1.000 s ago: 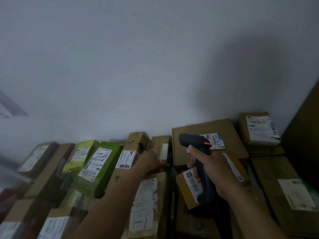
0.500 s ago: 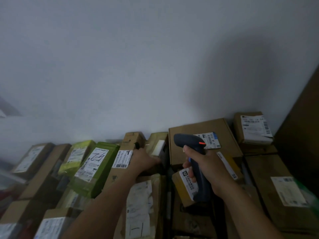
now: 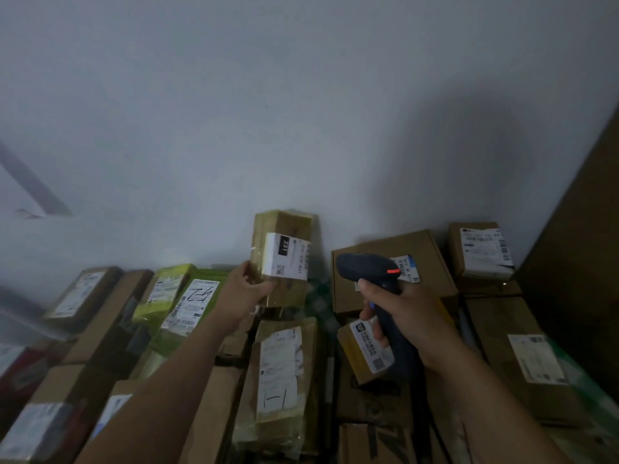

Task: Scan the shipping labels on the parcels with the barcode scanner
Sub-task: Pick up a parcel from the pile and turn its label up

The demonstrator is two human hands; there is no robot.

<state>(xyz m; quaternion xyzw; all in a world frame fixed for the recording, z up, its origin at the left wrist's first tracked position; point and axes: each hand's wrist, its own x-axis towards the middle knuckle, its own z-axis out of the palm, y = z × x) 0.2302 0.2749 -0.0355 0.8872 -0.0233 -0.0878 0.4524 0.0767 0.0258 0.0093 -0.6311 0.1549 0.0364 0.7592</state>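
Note:
My left hand (image 3: 246, 291) grips a small taped cardboard parcel (image 3: 284, 229) by its lower left corner and holds it upright above the pile, its white shipping label (image 3: 288, 261) facing me. My right hand (image 3: 407, 318) is wrapped round the handle of a dark barcode scanner (image 3: 365, 271), whose head with an orange mark sits just right of the raised parcel and points left and away.
Cardboard and green parcels with white labels cover the surface below, packed against a white wall. A large flat box (image 3: 425, 259) and a small labelled box (image 3: 482, 252) lie at back right. A tall brown panel (image 3: 582, 262) borders the right side.
My left hand has lifted the small parcel out of the pile and turned its label toward me. The scanner stayed roughly in place beside it.

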